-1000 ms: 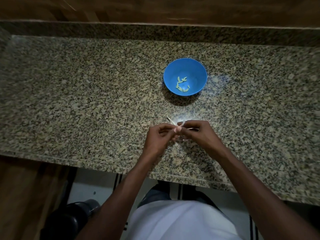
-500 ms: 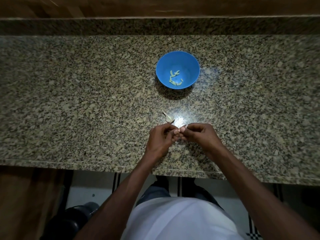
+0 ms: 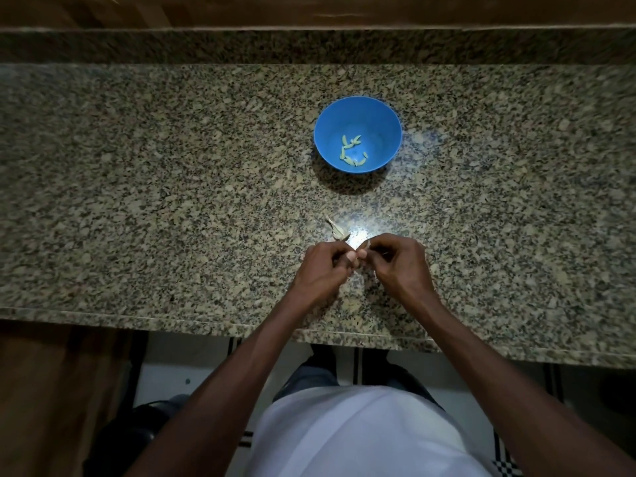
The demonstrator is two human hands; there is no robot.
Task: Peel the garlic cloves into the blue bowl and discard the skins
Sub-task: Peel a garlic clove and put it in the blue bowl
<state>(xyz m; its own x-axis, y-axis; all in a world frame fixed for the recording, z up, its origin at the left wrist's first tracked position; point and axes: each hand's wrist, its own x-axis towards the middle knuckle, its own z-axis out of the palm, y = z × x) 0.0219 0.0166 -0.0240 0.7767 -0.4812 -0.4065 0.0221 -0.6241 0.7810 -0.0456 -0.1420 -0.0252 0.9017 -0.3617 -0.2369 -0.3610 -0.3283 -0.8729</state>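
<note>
Near the front edge of the worktop (image 3: 137, 201), about the middle of its length, both hands are bunched up together working one clove (image 3: 362, 253). Left hand (image 3: 321, 270) has its fingers curled in, thumb and fingertips pinching the clove's left end; right hand (image 3: 401, 265) is curled the same way, pinching at the other end — looks to me like it's picking at skin, but I can't say for sure.

Progress-wise, I'd call it midway or so. The bowl (image 3: 385, 115) sits further back toward the rear edge, well apart from the hands, and has a small scatter of pale peeled cloves (image 3: 351, 151) in the bottom. So several are done and this one is still being stripped. One scrap of skin (image 3: 338, 230) lies on the worktop just behind the left hand, not binned yet, so the discard part is still to do as far as I can judge.

What I can't make out: the clove is mostly buried between the fingertips, so how much skin is left on it is anyone's guess. No pile of unpeeled garlic shows anywhere, and no bin either — might be out of shot. Lighting's dim apart from a glare spot right behind the hands, which washes out that patch.
</note>
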